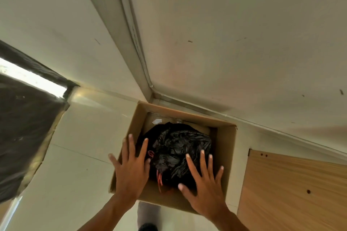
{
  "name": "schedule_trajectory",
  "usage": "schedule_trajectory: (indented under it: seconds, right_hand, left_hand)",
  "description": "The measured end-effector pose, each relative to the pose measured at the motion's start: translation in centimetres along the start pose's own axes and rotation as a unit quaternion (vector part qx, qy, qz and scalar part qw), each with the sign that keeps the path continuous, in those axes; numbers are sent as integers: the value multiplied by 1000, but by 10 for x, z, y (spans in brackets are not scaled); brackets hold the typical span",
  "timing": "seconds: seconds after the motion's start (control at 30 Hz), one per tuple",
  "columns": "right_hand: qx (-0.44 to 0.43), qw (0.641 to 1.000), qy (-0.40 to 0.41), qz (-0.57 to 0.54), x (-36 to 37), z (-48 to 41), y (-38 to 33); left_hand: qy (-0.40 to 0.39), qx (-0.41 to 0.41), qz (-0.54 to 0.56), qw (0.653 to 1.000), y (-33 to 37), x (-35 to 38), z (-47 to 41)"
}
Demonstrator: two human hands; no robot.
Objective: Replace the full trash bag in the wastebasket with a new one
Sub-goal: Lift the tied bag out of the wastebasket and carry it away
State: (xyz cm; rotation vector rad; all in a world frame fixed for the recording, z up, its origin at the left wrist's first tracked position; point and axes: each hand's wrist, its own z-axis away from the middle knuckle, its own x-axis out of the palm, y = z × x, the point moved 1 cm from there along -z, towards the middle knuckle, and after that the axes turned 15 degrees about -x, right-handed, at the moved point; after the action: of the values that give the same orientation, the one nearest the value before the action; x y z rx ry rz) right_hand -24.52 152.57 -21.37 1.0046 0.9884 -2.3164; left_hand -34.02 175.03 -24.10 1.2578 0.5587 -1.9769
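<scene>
A cardboard box (226, 148) stands on the floor in the room's corner and serves as the wastebasket. Inside it lies a crumpled black trash bag (178, 148) with red drawstrings (159, 178) showing at its near side. My left hand (131, 167) hovers over the box's left rim with fingers spread and straight. My right hand (204, 182) is spread over the bag's near right side, fingers straight, holding nothing. Whether either hand touches the bag cannot be told.
Two white walls meet behind the box, with a cable duct (135, 30) running down the corner. A wooden panel (293, 191) stands at the right. Black plastic sheeting (24, 127) covers an opening at the left. My foot (148, 227) shows on the pale tiled floor (78, 155).
</scene>
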Motion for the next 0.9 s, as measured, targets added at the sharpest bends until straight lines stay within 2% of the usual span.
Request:
schedule_trajectory:
  seconds: [0.2,0.37,0.57,0.63,0.77,0.9]
  right_hand:
    - [13,995,-100,1,34,27,10]
    - [20,996,-82,19,38,31,18]
    - [22,996,-73,34,17,18,38]
    - [13,998,-49,42,8,9,44]
    - [7,996,-59,65,-4,-9,39]
    - [6,995,-62,78,-4,-19,31]
  left_hand:
    - [-6,-1,-20,1000,4,4,-6]
    - [0,34,-16,999,17,-7,-14]
    - [-17,44,44,998,32,-18,-32]
    - [-15,45,41,998,31,-21,-37]
    - [-6,63,13,998,25,-25,-54]
    - [-40,51,11,998,31,-40,-67]
